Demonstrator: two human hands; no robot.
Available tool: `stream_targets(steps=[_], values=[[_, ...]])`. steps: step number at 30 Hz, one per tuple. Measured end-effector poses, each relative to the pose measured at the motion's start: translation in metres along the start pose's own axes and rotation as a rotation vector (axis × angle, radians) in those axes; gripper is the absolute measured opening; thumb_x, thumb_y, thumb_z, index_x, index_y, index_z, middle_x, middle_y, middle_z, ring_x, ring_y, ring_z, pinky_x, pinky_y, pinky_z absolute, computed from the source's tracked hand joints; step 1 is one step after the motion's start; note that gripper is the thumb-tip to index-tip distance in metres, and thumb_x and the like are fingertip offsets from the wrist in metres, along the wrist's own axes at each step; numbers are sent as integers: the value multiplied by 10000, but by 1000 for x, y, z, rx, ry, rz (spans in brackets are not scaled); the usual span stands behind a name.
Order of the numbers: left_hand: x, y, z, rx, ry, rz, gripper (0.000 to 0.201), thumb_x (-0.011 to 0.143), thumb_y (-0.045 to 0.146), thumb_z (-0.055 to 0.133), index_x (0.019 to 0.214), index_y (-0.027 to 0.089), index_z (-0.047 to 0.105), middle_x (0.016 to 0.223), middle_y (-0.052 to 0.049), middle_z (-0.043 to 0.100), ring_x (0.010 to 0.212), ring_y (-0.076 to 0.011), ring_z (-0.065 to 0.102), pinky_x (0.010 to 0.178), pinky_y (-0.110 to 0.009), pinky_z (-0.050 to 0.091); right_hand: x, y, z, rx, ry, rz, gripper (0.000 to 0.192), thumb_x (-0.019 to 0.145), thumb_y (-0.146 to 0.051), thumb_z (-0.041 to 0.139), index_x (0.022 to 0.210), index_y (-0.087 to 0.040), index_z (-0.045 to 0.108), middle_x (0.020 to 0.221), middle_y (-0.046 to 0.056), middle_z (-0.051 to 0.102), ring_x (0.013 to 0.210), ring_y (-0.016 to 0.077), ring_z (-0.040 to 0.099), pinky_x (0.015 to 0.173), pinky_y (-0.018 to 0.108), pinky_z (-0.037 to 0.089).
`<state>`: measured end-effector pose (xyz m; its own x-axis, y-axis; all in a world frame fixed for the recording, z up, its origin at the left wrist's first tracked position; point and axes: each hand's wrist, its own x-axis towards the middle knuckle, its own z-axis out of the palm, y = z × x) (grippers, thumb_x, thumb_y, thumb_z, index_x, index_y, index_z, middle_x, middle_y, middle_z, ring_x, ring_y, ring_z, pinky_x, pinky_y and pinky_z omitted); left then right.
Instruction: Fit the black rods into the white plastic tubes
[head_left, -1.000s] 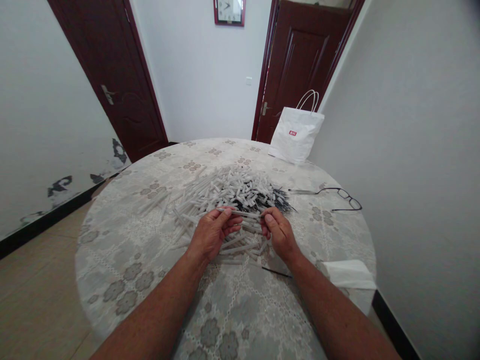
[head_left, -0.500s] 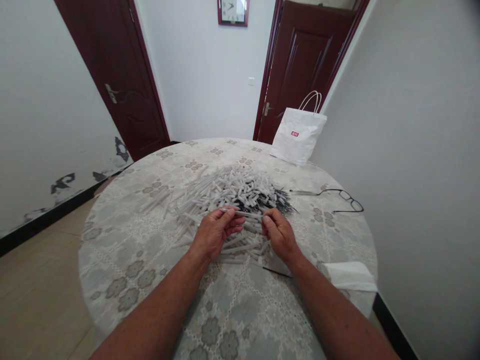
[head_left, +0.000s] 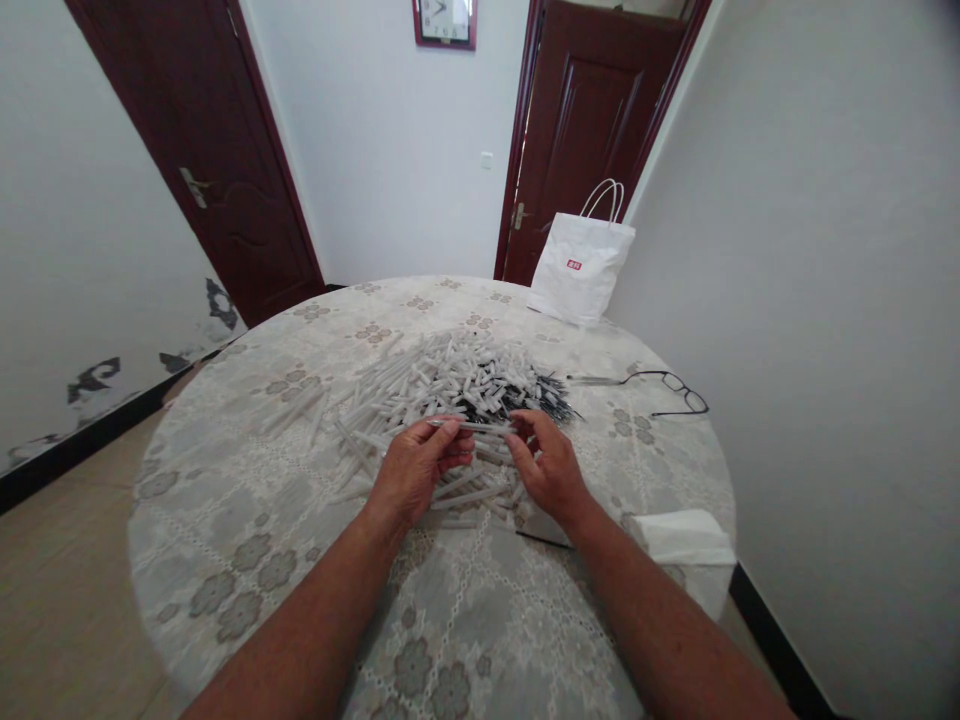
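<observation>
White tube (head_left: 487,429): we pinch it in our left hand (head_left: 416,460) above the table (head_left: 247,480), inward of the near edge. Our right hand (head_left: 551,468) curls narrowly at its end, contact unclear. Hold level.

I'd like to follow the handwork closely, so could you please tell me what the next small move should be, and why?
I would probably settle the right grip on the right end of the slim pale tube. The left grip holds it near the other end, it spans the gap between both, and whether the right grip grasps it is too small to tell.
</observation>
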<state>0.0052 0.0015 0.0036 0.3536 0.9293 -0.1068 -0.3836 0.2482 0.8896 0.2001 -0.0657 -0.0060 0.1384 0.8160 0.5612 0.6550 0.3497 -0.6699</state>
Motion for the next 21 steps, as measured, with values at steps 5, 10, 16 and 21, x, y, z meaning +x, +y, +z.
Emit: stream_targets(steps=[5,10,16,21], values=[[0,-1,-2,108,-36,27,357,752,390,822,994,142,731,870,-82,761,801,-220,743,760,-352,630,7,-15,-8,-290,-94,-280,203,991,-230,529,1130,-208,674,1074,108,667,1048,252,551,952,401,452],[-3,-1,-2,340,-127,61,348,791,404,784,1029,153,747,863,-95,774,800,-232,748,792,-352,620,10,-30,-19,-541,-250,-257,159,975,-197,546,1024,-220,696,962,91,663,968,246,539,882,368,438],[-8,5,1,503,-147,128,326,797,412,771,1013,168,755,890,-98,783,778,-232,746,752,-329,611,37,9,-75,-800,-362,-12,161,966,-195,546,983,-226,703,959,84,660,878,203,603,732,286,415],[-7,11,-2,522,-62,177,340,798,444,763,984,161,745,895,-100,783,752,-220,744,734,-306,602,65,90,-126,-1120,-417,330,233,952,-153,513,1051,-158,724,1032,149,674,984,237,647,805,295,440]])
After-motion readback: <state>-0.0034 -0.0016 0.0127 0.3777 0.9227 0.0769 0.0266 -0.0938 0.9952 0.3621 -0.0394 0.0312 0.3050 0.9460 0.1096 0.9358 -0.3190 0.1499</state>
